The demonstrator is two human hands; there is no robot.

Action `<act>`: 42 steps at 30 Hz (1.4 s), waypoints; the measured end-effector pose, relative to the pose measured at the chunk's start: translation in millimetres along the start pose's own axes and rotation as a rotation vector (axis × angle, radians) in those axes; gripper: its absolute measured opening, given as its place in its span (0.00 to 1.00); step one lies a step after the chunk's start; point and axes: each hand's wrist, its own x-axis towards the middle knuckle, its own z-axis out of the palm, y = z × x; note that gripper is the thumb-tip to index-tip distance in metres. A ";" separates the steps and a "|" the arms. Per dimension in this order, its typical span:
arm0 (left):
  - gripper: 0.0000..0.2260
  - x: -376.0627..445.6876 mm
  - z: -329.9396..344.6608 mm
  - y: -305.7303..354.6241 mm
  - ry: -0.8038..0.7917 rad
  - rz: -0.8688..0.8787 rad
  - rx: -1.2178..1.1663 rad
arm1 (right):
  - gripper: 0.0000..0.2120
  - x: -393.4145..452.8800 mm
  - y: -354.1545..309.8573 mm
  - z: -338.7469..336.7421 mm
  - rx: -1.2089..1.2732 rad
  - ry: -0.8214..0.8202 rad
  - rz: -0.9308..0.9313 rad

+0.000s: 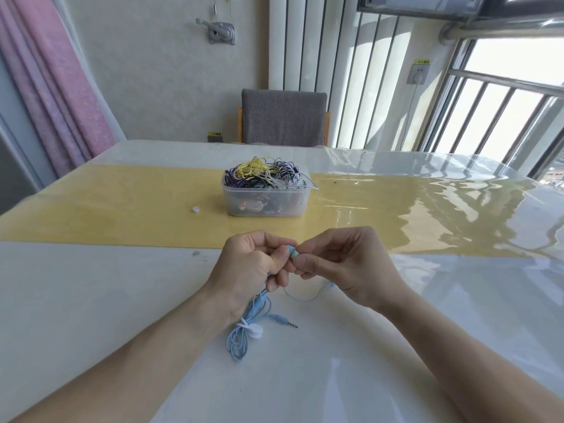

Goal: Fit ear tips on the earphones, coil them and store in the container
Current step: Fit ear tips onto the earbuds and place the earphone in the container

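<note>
My left hand (pixel 254 264) and right hand (pixel 341 264) meet at centre frame, both pinching a light blue earbud (pixel 292 253). I see its blue cable (pixel 244 328), tied by a white clip, lying below on the table (pixel 91 300). The container (pixel 265 196) of coiled earphones sits above centre.

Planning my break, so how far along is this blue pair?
Done: the blue cable is already bundled in a white tie. In hand: both hands, left hand and right hand, pinch the earbud, apparently fitting a tip. Left: the spare tip still lies on the table, and this pair is not yet in the container.
</note>
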 end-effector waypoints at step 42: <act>0.04 -3.7 5.4 7.0 -0.079 -0.279 -0.153 | 0.06 1.6 9.6 -4.7 -0.431 0.098 -0.382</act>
